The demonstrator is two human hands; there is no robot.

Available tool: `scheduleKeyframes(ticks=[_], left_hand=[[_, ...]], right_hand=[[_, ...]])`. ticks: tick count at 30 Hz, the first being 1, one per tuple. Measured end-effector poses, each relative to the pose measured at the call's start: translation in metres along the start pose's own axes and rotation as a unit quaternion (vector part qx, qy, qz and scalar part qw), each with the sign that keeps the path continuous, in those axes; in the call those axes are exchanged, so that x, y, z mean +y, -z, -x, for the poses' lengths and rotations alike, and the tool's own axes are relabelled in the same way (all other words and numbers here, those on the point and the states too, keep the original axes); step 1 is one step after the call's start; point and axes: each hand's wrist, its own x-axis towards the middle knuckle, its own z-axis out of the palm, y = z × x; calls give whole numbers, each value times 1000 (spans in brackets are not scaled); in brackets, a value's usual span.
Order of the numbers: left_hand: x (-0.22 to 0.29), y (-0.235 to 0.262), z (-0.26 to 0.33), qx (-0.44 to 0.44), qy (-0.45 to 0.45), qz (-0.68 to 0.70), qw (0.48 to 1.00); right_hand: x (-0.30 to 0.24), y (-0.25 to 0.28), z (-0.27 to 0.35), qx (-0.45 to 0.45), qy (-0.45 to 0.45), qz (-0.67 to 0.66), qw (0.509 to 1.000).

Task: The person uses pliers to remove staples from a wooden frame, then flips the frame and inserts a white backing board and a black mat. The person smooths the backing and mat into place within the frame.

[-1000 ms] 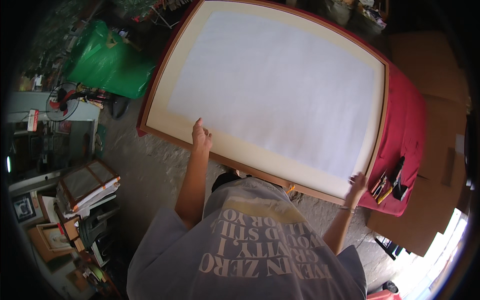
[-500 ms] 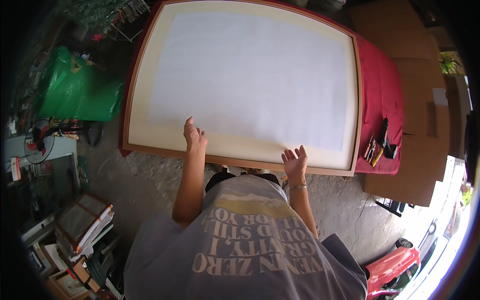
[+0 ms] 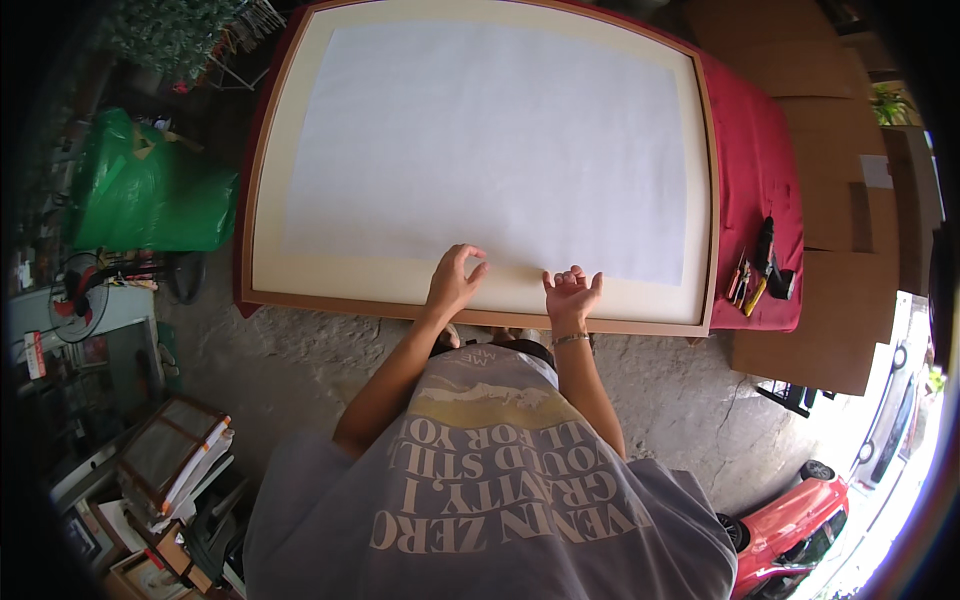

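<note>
A large wooden picture frame (image 3: 712, 200) lies flat on a table under a red cloth (image 3: 760, 170). Inside it a cream mat (image 3: 300, 270) surrounds a big white sheet (image 3: 490, 140). My left hand (image 3: 455, 280) rests at the near edge of the white sheet, fingers arched and fingertips on the paper. My right hand (image 3: 572, 295) is a short way to its right, on the cream mat by the frame's near rail, fingers spread and slightly curled. Neither hand holds anything.
Hand tools (image 3: 760, 265) lie on the red cloth right of the frame. Flattened cardboard (image 3: 840, 220) stands at the right, a green bag (image 3: 140, 190) at the left. Stacked frames (image 3: 175, 460) sit lower left on the concrete floor. A red car (image 3: 800, 520) is lower right.
Both hands have come together near the middle of the frame's near edge. The right hand travelled in from the right corner, the left shifted right. The view has moved closer to the frame.
</note>
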Motion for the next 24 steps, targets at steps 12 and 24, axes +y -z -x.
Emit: scheduleKeyframes(ticks=[12, 24], left_hand=[[1, -17, -8, -46, -94, -143, 984], [-1, -23, -46, -105, -259, -307, 910]], right_hand=[[-4, -1, 0, 13, -3, 0, 1000], [-1, -5, 1, 15, -17, -25, 999]])
